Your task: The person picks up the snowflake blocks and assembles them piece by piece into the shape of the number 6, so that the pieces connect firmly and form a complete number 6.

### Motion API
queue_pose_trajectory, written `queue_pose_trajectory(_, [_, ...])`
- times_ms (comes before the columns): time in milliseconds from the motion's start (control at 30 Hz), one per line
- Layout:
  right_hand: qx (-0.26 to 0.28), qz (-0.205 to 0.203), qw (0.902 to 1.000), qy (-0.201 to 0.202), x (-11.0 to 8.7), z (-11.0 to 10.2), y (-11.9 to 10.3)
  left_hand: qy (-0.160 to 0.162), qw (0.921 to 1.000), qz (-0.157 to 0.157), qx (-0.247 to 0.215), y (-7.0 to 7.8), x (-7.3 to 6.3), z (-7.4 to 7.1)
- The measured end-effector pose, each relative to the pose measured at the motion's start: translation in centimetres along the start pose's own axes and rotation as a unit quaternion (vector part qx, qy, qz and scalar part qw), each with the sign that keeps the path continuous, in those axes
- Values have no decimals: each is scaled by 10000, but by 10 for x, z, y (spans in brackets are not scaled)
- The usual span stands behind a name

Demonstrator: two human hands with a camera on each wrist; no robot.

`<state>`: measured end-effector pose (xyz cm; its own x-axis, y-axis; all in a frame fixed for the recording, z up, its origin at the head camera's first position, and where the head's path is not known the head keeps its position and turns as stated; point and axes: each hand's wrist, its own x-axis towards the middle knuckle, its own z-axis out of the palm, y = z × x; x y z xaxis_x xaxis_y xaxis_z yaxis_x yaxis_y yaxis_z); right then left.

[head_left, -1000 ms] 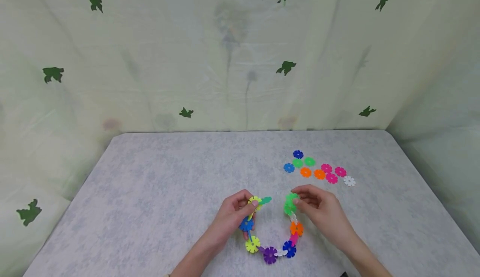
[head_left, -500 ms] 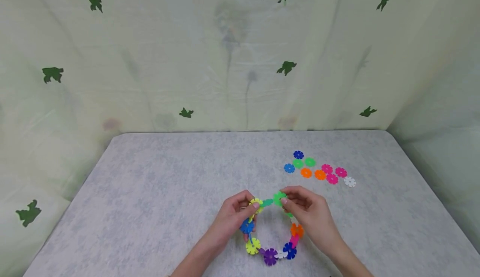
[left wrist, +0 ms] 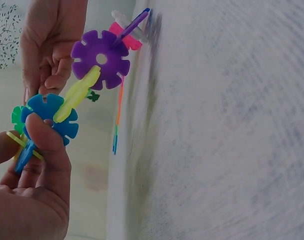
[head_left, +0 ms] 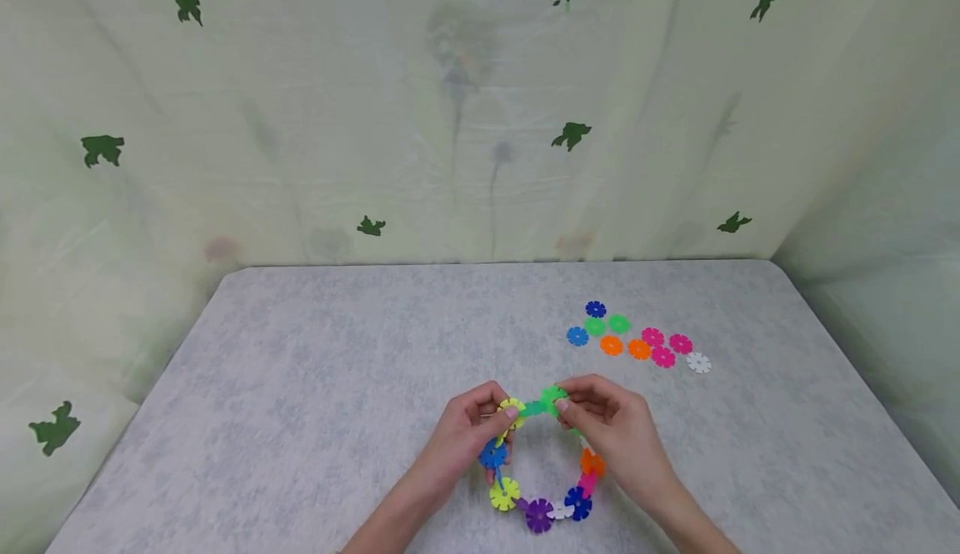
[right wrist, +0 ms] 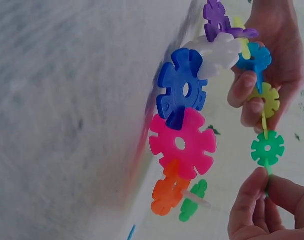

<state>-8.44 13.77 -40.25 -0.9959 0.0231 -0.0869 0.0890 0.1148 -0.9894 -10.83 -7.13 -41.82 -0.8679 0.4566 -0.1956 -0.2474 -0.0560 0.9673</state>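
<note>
Slotted plastic snowflake discs are joined edge to edge in a colourful loop between both hands. My left hand (head_left: pixel 459 439) pinches a yellow disc (head_left: pixel 512 405) at its upper left. A teal-green disc (right wrist: pixel 258 148) juts from the yellow one. Between thumb and fingers, my right hand (head_left: pixel 621 431) holds a light green disc (head_left: pixel 552 396), its edge right at the teal-green disc's rim. Below hang blue (left wrist: pixel 37 104), purple (left wrist: pixel 86 59), white (right wrist: pixel 219 57), dark blue (right wrist: pixel 168 92), pink (right wrist: pixel 198 145) and orange (head_left: pixel 592 462) discs. My right fingers hide part of the loop's right side in the head view.
Loose discs lie flat on the grey table (head_left: pixel 337 354) beyond my right hand, among them dark blue (head_left: pixel 596 309), light blue (head_left: pixel 577 336), orange (head_left: pixel 611 346), pink (head_left: pixel 681 343) and white (head_left: pixel 698 362) ones. A pale curtain (head_left: pixel 300 121) hangs behind the table and along its sides.
My right hand has moved left with the light green disc, bringing it to the teal-green one and narrowing the gap in the loop. My left hand has stayed nearly still.
</note>
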Motion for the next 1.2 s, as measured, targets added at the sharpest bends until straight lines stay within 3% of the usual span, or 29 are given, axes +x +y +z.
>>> queue_pose_trajectory(367, [149, -107, 9998, -68, 0, 2, 5, 100, 9999, 90, -5, -4, 2, 2])
queue_pose_trajectory(500, [-59, -406, 9983, -409, 2, -4, 7, 119, 9993, 111, 351, -4, 3, 1])
queue_pose_trajectory(633, [-276, -616, 9942, -839, 2, -5, 11, -75, 9973, 197, 707, -1, 3, 0])
queue_pose_trajectory(867, [-356, -613, 9896, -1254, 2, -2, 10, -274, 9971, 49, 708, -3, 4, -1])
queue_pose_trajectory(1033, [-113, -485, 9920, -1162, 3, -12, 8, -112, 9973, 32, 720, -4, 4, -3])
queue_pose_trajectory(1200, [-277, -296, 9947, -941, 6, -30, 11, -35, 9973, 72, 733, -3, 4, -7])
